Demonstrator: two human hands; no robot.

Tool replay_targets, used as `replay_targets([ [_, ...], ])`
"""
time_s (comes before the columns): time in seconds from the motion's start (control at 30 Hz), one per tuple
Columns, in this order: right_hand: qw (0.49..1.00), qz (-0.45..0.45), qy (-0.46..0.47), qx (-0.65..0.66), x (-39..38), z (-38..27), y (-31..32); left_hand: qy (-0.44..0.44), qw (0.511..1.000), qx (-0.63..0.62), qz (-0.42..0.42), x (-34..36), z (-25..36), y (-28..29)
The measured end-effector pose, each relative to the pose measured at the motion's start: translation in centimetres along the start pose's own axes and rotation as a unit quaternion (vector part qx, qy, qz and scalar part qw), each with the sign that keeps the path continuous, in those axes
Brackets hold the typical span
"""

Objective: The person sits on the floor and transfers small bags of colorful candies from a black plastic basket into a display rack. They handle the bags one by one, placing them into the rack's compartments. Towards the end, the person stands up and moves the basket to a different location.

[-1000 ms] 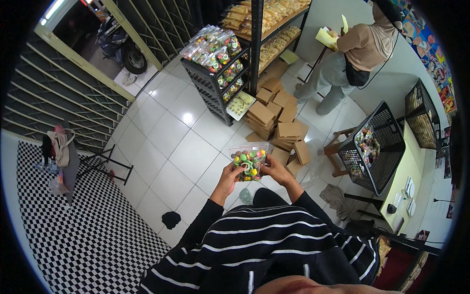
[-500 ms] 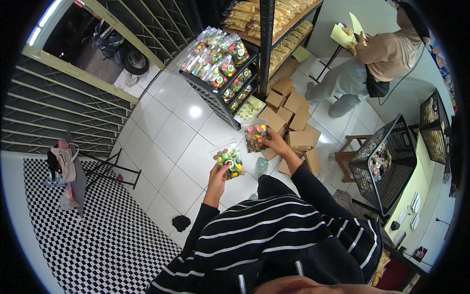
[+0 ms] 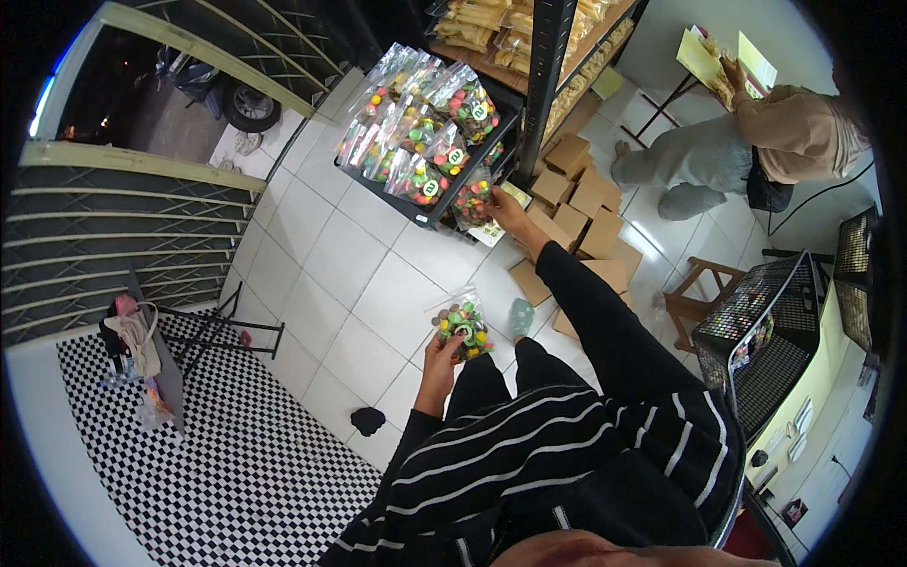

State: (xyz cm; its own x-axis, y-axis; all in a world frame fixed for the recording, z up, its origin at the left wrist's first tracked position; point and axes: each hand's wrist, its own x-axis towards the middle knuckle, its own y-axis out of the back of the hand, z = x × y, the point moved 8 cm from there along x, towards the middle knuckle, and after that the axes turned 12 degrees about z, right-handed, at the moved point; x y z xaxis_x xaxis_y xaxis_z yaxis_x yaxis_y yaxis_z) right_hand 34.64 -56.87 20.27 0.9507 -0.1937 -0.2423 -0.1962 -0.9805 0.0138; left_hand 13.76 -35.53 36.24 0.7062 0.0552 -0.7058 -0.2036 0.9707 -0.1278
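Observation:
My left hand (image 3: 438, 372) is closed on the lower part of a clear zip bag of colourful round candies (image 3: 469, 321), held in front of my body. My right arm stretches forward, and my right hand (image 3: 508, 212) grips another clear bag of candies (image 3: 470, 202) at the near right corner of a black plastic rack (image 3: 385, 197). Many similar candy bags (image 3: 416, 128) with round pale labels lie piled on the rack's top level. The rack's lower levels are mostly hidden from here.
Folded brown cardboard boxes (image 3: 588, 203) lie on the tiled floor right of the rack. Shelves of packed snacks (image 3: 472, 24) stand behind. A co-worker (image 3: 794, 132) stands far right, holding yellow sheets. Nearer are a wooden stool (image 3: 701, 288) and a black basket (image 3: 770, 369).
My right hand has moved forward and left with its candy bag, reaching the rack. The left hand keeps its bag near my body. My view has come closer to the rack.

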Motion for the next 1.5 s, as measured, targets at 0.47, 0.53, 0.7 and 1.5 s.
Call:
replay_targets([
  [0.47,0.959,-0.036,0.016,0.282,4.3,-0.1,-7.6,0.030,0.994,0.100,0.021,5.4,-1.3,4.9],
  [0.53,0.976,0.012,0.081,0.200,4.7,0.6,-6.8,0.034,0.994,0.101,0.015,5.6,-1.3,4.8],
  [0.7,0.978,0.059,0.152,-0.133,1.7,-3.7,-3.2,0.041,0.992,0.116,0.006,6.0,-1.4,4.8],
  [1.5,0.963,0.220,0.057,-0.145,-1.5,-1.2,-5.3,0.045,0.990,0.135,0.004,4.7,-2.8,4.8],
])
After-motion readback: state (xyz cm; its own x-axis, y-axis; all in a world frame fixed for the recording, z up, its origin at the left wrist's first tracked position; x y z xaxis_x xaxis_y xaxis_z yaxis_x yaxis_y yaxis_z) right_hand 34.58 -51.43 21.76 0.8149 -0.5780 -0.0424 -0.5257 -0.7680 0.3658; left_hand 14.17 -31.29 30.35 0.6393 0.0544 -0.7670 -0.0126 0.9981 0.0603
